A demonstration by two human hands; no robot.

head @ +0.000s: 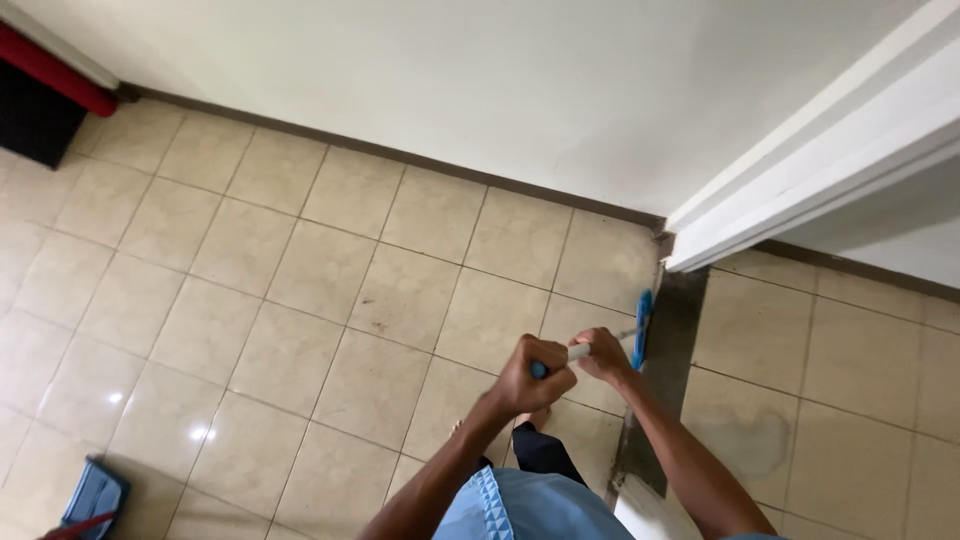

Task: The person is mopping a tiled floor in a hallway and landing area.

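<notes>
Both my hands grip a mop handle (578, 351), a pale pole with a blue end cap. My left hand (533, 374) is closed over the top end of the pole. My right hand (603, 353) holds it a little further down. The blue mop head (642, 328) rests on the beige tiled floor (300, 290) beside a dark threshold strip (668, 360) at a doorway. My bare foot and dark trouser leg show below my hands.
A white wall with dark skirting (400, 157) runs along the back. A white door frame (800, 170) stands at the right. A blue dustpan-like object (92, 497) lies at the bottom left. A black and red object (45, 95) sits in the top left corner.
</notes>
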